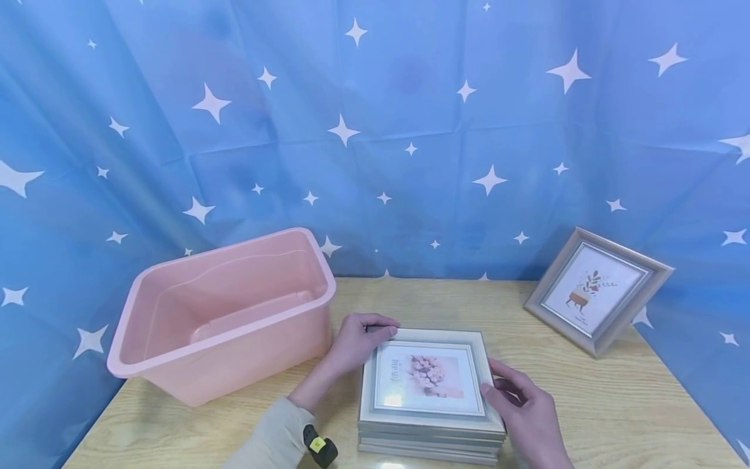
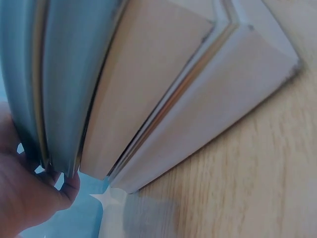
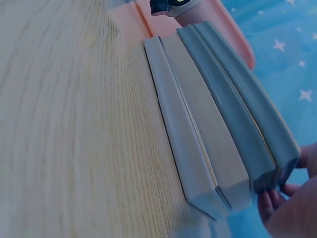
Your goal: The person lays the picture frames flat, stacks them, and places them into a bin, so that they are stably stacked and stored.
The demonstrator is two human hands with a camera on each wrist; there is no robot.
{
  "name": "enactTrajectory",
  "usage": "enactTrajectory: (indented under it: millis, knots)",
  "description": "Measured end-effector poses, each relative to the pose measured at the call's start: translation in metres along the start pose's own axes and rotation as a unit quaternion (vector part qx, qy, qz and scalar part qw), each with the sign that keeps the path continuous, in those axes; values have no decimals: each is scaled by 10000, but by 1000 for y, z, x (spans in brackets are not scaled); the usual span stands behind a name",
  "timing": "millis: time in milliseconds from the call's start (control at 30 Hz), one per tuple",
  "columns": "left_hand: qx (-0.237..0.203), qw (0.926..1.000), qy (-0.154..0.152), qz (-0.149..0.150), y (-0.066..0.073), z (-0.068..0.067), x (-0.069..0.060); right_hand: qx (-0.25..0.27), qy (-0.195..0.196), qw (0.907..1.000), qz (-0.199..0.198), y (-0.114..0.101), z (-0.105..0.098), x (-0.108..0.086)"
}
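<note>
Several picture frames lie stacked on the table, the top one (image 1: 430,378) showing pink flowers. My left hand (image 1: 361,342) grips the stack's far left corner, thumb on the rim; in the left wrist view the fingers of this hand (image 2: 37,191) curl round the edges of the upper frames (image 2: 74,84). At the right side my right hand (image 1: 527,410) holds the stack's edge, thumb on top. The right wrist view shows that hand (image 3: 292,203) with fingertips under the upper blue-grey frames (image 3: 237,109), above two paler frames (image 3: 183,119).
A pink bin (image 1: 234,352) stands on the table (image 1: 609,404) to the left of the stack, near my left forearm. One silver frame (image 1: 597,290) with a plant picture leans at the back right against the blue star curtain (image 1: 410,215).
</note>
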State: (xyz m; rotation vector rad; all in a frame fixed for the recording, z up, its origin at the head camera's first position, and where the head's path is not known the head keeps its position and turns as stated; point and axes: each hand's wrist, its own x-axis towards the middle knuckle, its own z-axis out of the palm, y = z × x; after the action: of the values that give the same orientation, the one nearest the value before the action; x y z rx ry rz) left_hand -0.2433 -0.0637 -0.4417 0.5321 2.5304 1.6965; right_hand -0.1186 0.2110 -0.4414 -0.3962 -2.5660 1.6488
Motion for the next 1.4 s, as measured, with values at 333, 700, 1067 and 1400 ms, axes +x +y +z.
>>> enactTrajectory:
  millis: [333, 700, 1067, 1400]
  knots:
    - [33, 9999, 58, 86, -3, 0, 1, 149, 23, 9952, -964, 3, -10, 6]
    - [-196, 9998, 85, -30, -5, 2, 0, -880, 116, 9425, -3223, -28, -101, 43]
    - [-412, 9985, 294, -201, -6, 2, -1, -1922, 1058, 9235, -3147, -51, -201, 109]
    - [-432, 9983, 323, -202, -8, 2, 0, -3028, 1210, 9055, -2715, -51, -221, 163]
